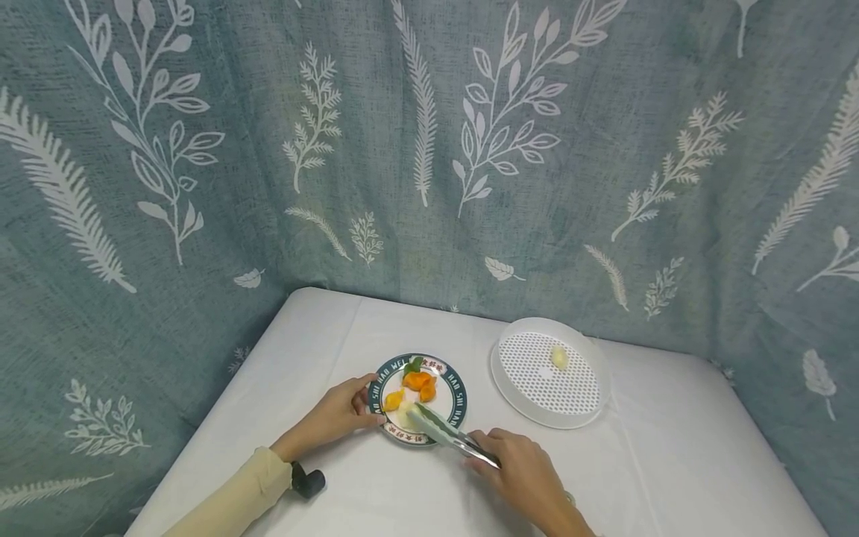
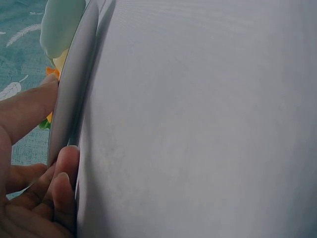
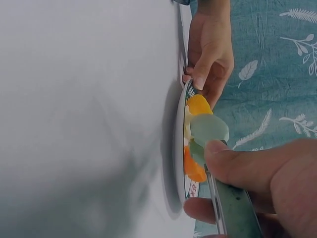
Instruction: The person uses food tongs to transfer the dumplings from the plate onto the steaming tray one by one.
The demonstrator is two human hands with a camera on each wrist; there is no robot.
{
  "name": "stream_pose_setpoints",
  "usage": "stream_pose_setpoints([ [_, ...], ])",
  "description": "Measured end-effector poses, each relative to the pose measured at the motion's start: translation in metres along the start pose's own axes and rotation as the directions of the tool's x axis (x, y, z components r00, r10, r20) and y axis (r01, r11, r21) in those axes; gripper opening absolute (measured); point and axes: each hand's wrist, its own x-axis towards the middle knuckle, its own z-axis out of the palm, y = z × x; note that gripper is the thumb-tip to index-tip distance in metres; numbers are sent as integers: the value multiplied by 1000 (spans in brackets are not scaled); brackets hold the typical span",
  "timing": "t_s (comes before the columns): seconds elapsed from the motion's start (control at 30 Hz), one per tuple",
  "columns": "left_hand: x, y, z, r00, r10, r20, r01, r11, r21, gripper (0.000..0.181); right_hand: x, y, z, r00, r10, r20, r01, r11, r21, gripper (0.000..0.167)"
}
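My left hand holds the left rim of a round plate with a dark green lettered border. In the left wrist view, the thumb lies over the rim and other fingers are beneath it. Steel tongs with pale green tips are gripped in my right hand. Their tips are over the plate's front, at a pale yellow dumpling-like piece; whether they pinch it cannot be told. Also on the plate are orange pieces, a yellow piece and a green leafy piece.
Right of the plate stands a round white perforated tray with a raised wall, holding one pale yellow piece. A white cloth covers the table. Leaf-patterned curtains hang behind and at both sides.
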Motion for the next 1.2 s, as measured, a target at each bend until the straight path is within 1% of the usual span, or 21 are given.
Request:
stream_pose_setpoints([
  [0.2, 1, 1, 0, 1000, 0, -3, 0, 1000, 4, 85, -3, 8, -3, 998, -10, -58, 11, 1000, 20, 36],
  [0.4, 2, 0, 1, 1000, -7, -1, 7, 1000, 1, 84, -4, 14, -8, 997, 14, -80, -10, 999, 47, 37],
  [0.63, 2, 1, 1, 1000, -12, -2, 12, 1000, 14, 83, -6, 18, -18, 994, 57, -92, -54, 998, 44, 40],
  [0.8, 2, 3, 2, 1000, -25, -14, 25, 999, 24, 83, -8, 23, -25, 990, 60, -128, -53, 997, 62, 37],
  [0.93, 2, 2, 3, 999, -32, -15, 32, 999, 22, 84, -11, 27, -32, 982, 38, -188, -28, 998, 57, 35],
  [1.1, 2, 1, 3, 999, -32, -13, 32, 999, 23, 84, -13, 37, -39, 963, -9, -269, 21, 999, 42, 35],
  [1.2, 2, 1, 3, 999, -33, -11, 33, 999, 21, 83, -14, 44, -44, 957, -2, -290, 11, 999, 30, 36],
])
